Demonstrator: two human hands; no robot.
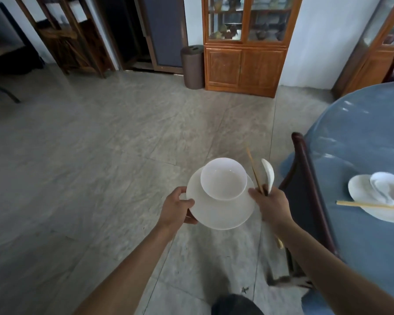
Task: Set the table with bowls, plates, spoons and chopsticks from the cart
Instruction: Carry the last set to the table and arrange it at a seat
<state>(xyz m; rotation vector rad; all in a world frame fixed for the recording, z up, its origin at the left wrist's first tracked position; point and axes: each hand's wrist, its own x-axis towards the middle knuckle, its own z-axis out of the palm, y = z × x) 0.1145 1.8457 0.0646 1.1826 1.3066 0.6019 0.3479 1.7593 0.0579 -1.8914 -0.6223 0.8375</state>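
White bowl (223,179), blue tablecloth (350,142)

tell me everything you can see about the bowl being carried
The bowl is plain glossy white, round, likely ceramic, and looks empty. It sits upright on a white plate, toward the plate's far side, carried above the floor. Neither hand touches it: the left hand grips the plate's rim.

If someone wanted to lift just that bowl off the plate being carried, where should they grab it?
Probably by the rim, from straight above. The bowl sits upright and open on the plate, its rim all clear. The left hand holds the plate's edge; the right hand is at the opposite edge.
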